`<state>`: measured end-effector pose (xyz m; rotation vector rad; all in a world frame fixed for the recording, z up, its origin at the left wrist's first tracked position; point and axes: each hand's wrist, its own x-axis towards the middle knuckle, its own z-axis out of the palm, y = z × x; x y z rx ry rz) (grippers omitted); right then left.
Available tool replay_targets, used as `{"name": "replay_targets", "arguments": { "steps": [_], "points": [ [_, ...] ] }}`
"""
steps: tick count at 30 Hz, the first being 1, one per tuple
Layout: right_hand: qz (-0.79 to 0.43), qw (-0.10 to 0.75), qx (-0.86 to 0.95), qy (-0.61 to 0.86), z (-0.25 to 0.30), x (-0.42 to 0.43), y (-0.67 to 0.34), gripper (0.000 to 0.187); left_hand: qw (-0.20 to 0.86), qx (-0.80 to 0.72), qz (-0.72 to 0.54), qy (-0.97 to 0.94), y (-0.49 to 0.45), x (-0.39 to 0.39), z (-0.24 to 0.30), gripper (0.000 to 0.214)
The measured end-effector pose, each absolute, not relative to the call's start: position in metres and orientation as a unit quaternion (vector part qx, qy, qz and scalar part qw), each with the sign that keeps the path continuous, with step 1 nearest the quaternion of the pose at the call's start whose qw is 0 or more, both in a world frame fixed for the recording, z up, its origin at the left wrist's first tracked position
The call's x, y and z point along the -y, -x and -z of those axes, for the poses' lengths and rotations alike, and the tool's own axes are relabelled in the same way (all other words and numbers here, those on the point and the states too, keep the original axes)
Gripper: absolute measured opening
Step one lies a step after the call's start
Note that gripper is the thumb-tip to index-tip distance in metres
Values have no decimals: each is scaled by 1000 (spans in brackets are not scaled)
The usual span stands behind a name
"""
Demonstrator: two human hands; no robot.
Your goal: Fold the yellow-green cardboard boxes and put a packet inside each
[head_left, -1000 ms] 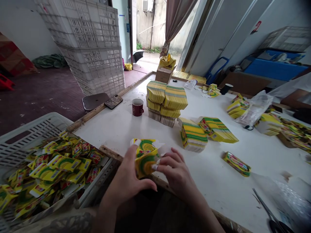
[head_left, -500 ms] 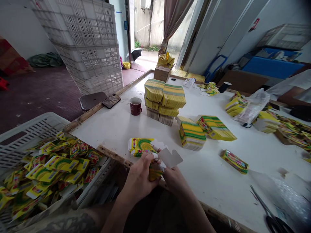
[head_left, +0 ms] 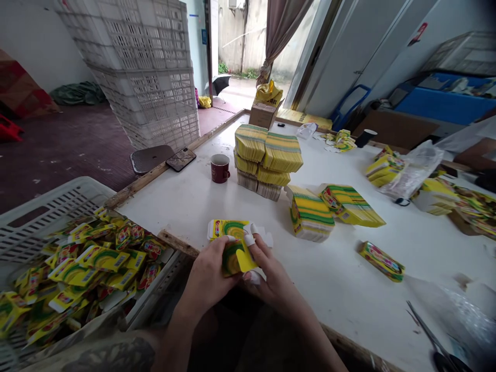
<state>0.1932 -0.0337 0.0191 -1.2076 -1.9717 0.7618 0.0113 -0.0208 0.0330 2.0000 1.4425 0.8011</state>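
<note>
Hands of the person meet at the near edge of the table, close to the body. The left hand wraps its fingers around the left side of a small carton, yellow with green arcs, and the right hand pinches its right side and upper edge, so both hands close on it and hold it just above the table edge. Some fingertips of the right hand have white covers. Just behind the carton, a low pile of flat cartons of the same print lies on the table. To the left, beside the table, stands a white crate holding many loose cartons. At the right, one closed box lies alone, and scissors lie near the right corner. Further away are two leaning stacks of flat cartons, then a taller pile with a dark red mug to its left. A phone rests at the table's left border. At the far end stands a cardboard box, and on the floor behind rises a tower of white crates.
</note>
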Motion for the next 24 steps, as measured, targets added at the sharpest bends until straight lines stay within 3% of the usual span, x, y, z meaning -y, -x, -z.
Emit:
{"name": "replay_targets", "arguments": {
  "steps": [2,8,11,14,16,19,21,24],
  "points": [
    [-304,307,776,460,-28,32,-197,53,262,-544,-288,-743,-6,22,-40,59],
    [-351,293,785,417,-58,34,-209,17,274,-528,-270,-757,-8,27,-46,63],
    [-381,352,719,462,-50,36,-202,38,263,-533,-280,-754,-13,28,-44,58],
    [-442,454,633,445,-29,32,-191,73,369,-521,-401,-657,-11,25,-46,61],
    [-410,468,623,474,-17,23,-187,71,413,-461,-605,-501,-6,20,-51,61],
    [-248,369,678,586,-6,6,-183,52,396,-373,-811,-215,6,9,-58,60],
    [-190,311,702,611,-2,-2,-180,48,425,-391,-810,-102,10,3,-58,62],
    [-180,298,708,614,1,-5,-178,54,473,-428,-767,-72,8,-1,-50,64]
  ]
}}
